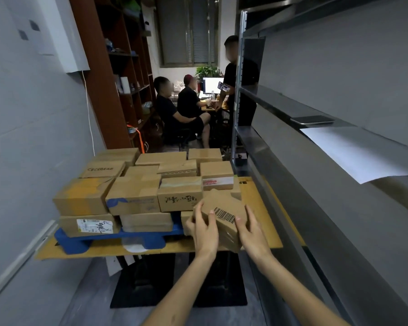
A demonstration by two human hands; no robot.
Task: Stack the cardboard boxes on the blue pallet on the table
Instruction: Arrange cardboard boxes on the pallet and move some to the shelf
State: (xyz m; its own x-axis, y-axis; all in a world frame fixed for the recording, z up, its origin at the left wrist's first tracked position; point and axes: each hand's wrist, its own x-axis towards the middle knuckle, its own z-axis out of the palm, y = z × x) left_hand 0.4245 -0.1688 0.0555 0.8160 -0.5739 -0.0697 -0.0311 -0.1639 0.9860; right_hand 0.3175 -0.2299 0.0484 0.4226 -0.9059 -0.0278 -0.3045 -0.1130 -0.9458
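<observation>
A blue pallet (137,240) lies on a cardboard-covered table (262,208). Several cardboard boxes (132,194) are stacked on it in two layers, filling its left and middle. At the pallet's near right corner I hold a tilted cardboard box with a barcode (224,214) in both hands. My left hand (204,228) grips its left side, fingers curled over the top edge. My right hand (250,228) grips its right side. Another box partly shows under my left hand.
Grey metal shelving (316,137) runs close along the right, with a sheet of paper (353,151) and a flat device on it. A grey wall bounds the left. Three people sit or stand at a desk beyond the table. A brown bookshelf (118,78) stands back left.
</observation>
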